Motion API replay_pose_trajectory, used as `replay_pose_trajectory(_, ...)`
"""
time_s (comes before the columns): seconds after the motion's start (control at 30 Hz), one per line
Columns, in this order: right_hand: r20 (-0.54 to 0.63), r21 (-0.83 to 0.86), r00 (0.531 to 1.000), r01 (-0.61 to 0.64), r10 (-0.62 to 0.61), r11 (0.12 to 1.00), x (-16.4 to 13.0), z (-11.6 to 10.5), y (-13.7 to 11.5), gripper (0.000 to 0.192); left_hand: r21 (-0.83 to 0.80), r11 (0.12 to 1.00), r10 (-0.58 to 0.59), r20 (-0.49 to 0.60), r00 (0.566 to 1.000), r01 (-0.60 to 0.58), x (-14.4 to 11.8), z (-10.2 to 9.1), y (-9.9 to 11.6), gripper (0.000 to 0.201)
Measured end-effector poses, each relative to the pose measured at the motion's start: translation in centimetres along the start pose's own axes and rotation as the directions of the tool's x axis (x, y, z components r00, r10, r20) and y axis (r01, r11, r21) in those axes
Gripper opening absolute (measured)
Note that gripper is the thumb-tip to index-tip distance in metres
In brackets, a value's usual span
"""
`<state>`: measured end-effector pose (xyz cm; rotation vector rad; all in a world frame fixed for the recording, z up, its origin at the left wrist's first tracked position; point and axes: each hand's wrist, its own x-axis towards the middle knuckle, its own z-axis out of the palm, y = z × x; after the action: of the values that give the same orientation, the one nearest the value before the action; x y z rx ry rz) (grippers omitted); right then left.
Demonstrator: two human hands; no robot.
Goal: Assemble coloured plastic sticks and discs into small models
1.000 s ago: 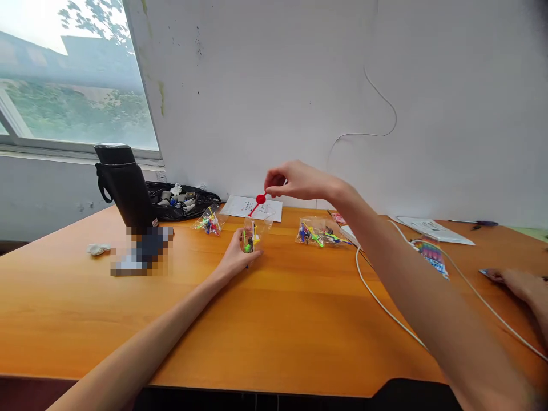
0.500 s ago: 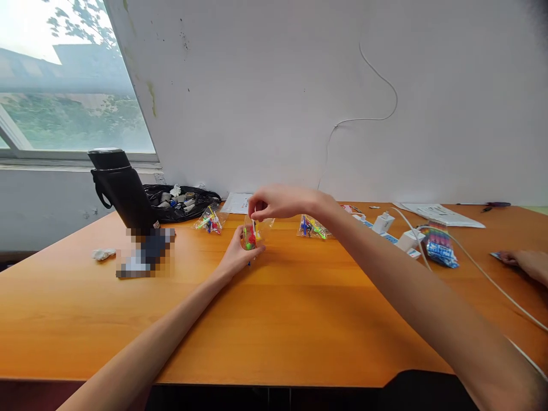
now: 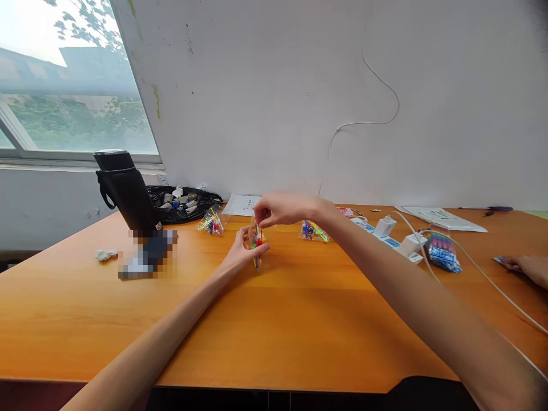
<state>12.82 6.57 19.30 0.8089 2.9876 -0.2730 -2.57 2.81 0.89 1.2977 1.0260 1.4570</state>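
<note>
Two hands on one small clear bag (image 3: 256, 240): my left hand (image 3: 241, 255) grips it upright, right hand (image 3: 278, 209) pinches its mouth at twelve o'clock; sealing looks next, needing steady pressure.

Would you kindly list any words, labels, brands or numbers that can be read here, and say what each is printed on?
None can be read.
Sheet of paper by the wall: print too small to read.
Papers at far right: print too small.
Colourful packet by the white charger: pattern only, no legible text.
Black bottle: no label visible.
Item in front of it: pixelated.
</note>
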Motion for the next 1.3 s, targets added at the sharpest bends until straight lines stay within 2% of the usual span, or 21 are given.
replay_pose_trajectory(0.07,-0.05,0.008,0.999,-0.003,0.004,1.0,-0.5,-0.5,0.7,0.01,-0.034,0.999,-0.038,0.064,0.997,0.04,0.3,-0.2,0.3,0.069)
replay_pose_trajectory(0.13,-0.098,0.009,0.995,0.014,-0.013,1.0,-1.1,-1.0,1.3,0.009,-0.065,0.996,-0.047,0.084,0.995,0.053,0.7,-0.5,0.5,0.065)
replay_pose_trajectory(0.23,-0.083,0.05,0.993,0.092,-0.088,0.994,-1.7,-1.4,1.6,0.01,-0.113,0.993,-0.034,0.096,0.995,0.045,1.1,-0.9,0.7,0.061)
replay_pose_trajectory(0.4,-0.03,0.117,0.984,0.175,-0.173,0.978,-2.0,-1.2,1.4,0.011,-0.231,0.967,-0.028,0.321,0.947,0.107,0.1,-0.6,1.5,0.074)
replay_pose_trajectory(0.47,-0.024,0.142,0.983,0.183,-0.182,0.973,-2.1,-1.0,1.6,0.01,-0.215,0.971,-0.03,0.323,0.946,0.104,-0.3,-0.2,1.5,0.071)
replay_pose_trajectory(0.57,-0.082,0.151,0.988,0.145,-0.133,0.978,-2.9,-0.2,2.1,0.012,-0.188,0.98,-0.016,0.23,0.973,0.061,-0.5,0.4,1.3,0.056)
replay_pose_trajectory(0.63,-0.213,0.151,0.975,0.094,-0.06,0.984,-3.6,0.9,2.4,0.014,-0.182,0.982,-0.013,0.185,0.983,0.048,-0.5,0.7,1.2,0.048)
replay_pose_trajectory(0.67,-0.31,0.167,0.951,0.07,-0.015,0.983,-4.0,1.8,2.6,0.016,-0.18,0.982,-0.018,0.173,0.985,0.049,-0.5,0.9,1.2,0.046)
replay_pose_trajectory(0.7,-0.422,0.2,0.906,0.052,0.038,0.978,-4.3,2.9,2.7,0.017,-0.179,0.982,-0.024,0.17,0.985,0.055,-0.6,1.1,1.3,0.045)
replay_pose_trajectory(0.77,-0.609,0.32,0.774,0.042,0.172,0.946,-4.7,5.7,3.1,0.022,-0.186,0.98,-0.034,0.182,0.983,0.069,-0.8,1.4,1.4,0.047)
replay_pose_trajectory(0.8,-0.647,0.402,0.72,0.041,0.252,0.915,-4.8,7.3,3.3,0.027,-0.192,0.978,-0.036,0.194,0.98,0.074,-0.9,1.6,1.5,0.049)
replay_pose_trajectory(0.83,-0.636,0.495,0.697,0.037,0.332,0.868,-4.8,9.0,3.5,0.033,-0.195,0.978,-0.038,0.207,0.978,0.079,-1.0,1.8,1.6,0.051)
replay_pose_trajectory(0.87,-0.591,0.597,0.696,0.039,0.407,0.801,-4.7,10.7,3.6,0.037,-0.19,0.979,-0.037,0.215,0.976,0.079,-1.0,2.0,1.5,0.054)
replay_pose_trajectory(0.9,-0.526,0.693,0.72,0.053,0.453,0.719,-4.7,12.3,3.8,0.04,-0.177,0.982,-0.034,0.215,0.976,0.073,-1.1,2.2,1.5,0.056)
replay_pose_trajectory(0.97,-0.415,0.815,0.795,0.109,0.442,0.569,-4.5,15.2,3.9,0.044,-0.142,0.989,-0.017,0.206,0.978,0.047,-1.2,2.5,1.2,0.059)
replay_pose_trajectory(1.03,-0.377,0.873,0.828,0.168,0.416,0.457,-4.3,17.3,3.8,0.042,-0.113,0.994,0.007,0.196,0.981,0.016,-1.2,2.6,0.7,0.059)
replay_pose_trajectory(1.07,-0.378,0.888,0.821,0.192,0.427,0.417,-4.2,18.0,3.8,0.04,-0.106,0.994,0.013,0.189,0.982,0.007,-1.2,2.7,0.5,0.059)
replay_pose_trajectory(1.13,-0.41,0.897,0.779,0.249,0.475,0.366,-4.2,18.8,4.1,0.036,-0.09,0.996,-0.004,0.173,0.985,0.02,-1.2,2.7,0.2,0.061)
replay_pose_trajectory(1.23,-0.451,0.888,0.714,0.297,0.535,0.351,-4.5,18.8,4.9,0.031,-0.084,0.994,-0.051,0.161,0.986,0.066,-1.3,2.8,0.2,0.057)
replay_pose_trajectory(1.3,-0.45,0.889,0.702,0.29,0.552,0.355,-5.0,18.5,5.4,0.032,-0.094,0.992,-0.067,0.16,0.985,0.083,-1.3,2.9,0.5,0.044)
